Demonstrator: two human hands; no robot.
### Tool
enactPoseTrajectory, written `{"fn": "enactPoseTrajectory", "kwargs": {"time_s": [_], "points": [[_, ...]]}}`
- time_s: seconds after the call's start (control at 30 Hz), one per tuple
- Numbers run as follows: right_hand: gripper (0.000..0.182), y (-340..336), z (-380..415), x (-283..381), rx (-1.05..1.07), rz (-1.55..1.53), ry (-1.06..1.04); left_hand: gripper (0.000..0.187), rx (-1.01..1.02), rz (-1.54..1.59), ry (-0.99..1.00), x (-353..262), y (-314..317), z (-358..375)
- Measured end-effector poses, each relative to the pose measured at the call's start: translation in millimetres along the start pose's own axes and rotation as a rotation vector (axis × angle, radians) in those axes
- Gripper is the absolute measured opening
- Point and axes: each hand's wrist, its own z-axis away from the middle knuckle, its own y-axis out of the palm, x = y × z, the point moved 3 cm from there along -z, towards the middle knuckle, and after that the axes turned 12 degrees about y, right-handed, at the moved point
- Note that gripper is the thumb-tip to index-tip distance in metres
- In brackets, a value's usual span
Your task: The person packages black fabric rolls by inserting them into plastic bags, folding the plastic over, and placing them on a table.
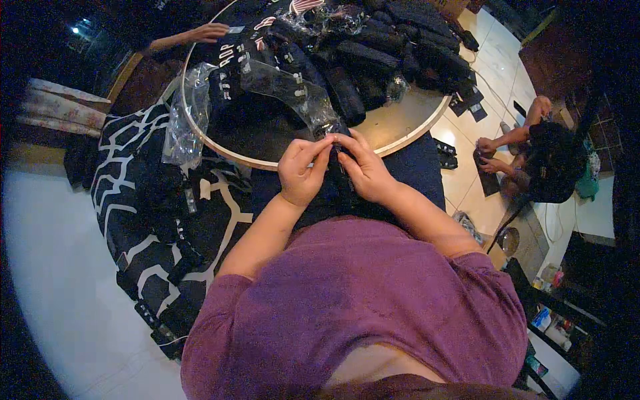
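Observation:
My left hand [304,171] and my right hand [368,168] meet in front of my body at the near rim of a round table [230,155]. Thumbs and fingers are pinched, with the fingertips touching or nearly so. Between them is a narrow dark strip [342,175], which runs down below the right fingers; its exact kind I cannot tell. Just beyond the fingertips lies crumpled clear plastic [320,115]. A long black bundle [345,100] rests on the table right behind my hands.
Black bundles [373,57] are heaped across the table, with printed black pieces [227,67] at the left. Another person's hand [210,32] reaches in there. A clear plastic bag [187,120] hangs over the rim. At the right, a person [557,160] handles a dark piece [488,175] near the floor.

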Motion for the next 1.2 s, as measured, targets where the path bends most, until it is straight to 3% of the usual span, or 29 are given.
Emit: {"fn": "enactPoseTrajectory", "kwargs": {"time_s": [0.1, 0.2, 0.37, 0.47, 0.57, 0.67, 0.9, 1.0, 1.07, 1.1, 1.13, 1.2], "points": [[0.036, 0.6, 0.5, 2.5, 0.029, -0.031, 0.026, 0.022, -0.011, 0.005, 0.02, -0.9, -0.7, -0.3], [0.043, 1.0, 1.2, 0.8, 0.027, 0.053, -0.002, 0.022, 0.021, -0.024, 0.021, -1.3, -0.7, 0.1], [0.065, 1.4, 3.3, -4.4, -0.074, -0.206, 0.087, 0.024, 0.044, -0.053, 0.028, -0.3, 1.9, 4.1], [0.063, -4.1, 2.9, -0.7, -0.12, 0.055, 0.036, 0.025, 0.091, -0.048, 0.004, -1.9, 1.2, 6.6], [0.062, -6.0, 1.6, 0.9, -0.045, -0.034, 0.144, 0.025, 0.106, -0.045, 0.023, 0.6, 3.3, 11.2], [0.061, -5.8, 1.2, -2.5, -0.064, -0.067, 0.141, 0.027, 0.077, -0.079, 0.098, -2.5, 5.0, 8.9], [0.055, -2.2, 2.9, -7.2, -0.136, -0.145, 0.135, 0.024, 0.063, -0.085, 0.069, -4.7, 2.9, 8.3], [0.054, -6.4, 3.9, -5.8, -0.164, -0.08, 0.111, 0.025, 0.174, -0.023, 0.137, -2.7, -3.9, 7.1], [0.054, -8.0, 2.2, -3.1, -0.102, -0.109, 0.122, 0.04, 0.013, 0.159, 0.015, 9.0, -9.4, 13.1], [0.054, -7.8, 1.9, -2.3, -0.1, -0.109, 0.122, 0.053, -0.159, 0.382, -0.192, 21.6, -2.5, 27.0], [0.054, -5.3, 1.5, -1.1, -0.054, -0.147, 0.113, 0.053, -0.16, 0.38, -0.194, 23.2, 3.5, 26.9], [0.054, -0.4, 1.5, 0.1, -0.005, -0.187, 0.103, 0.064, -0.427, 0.841, -0.723, 40.1, 16.3, 33.2]]}}
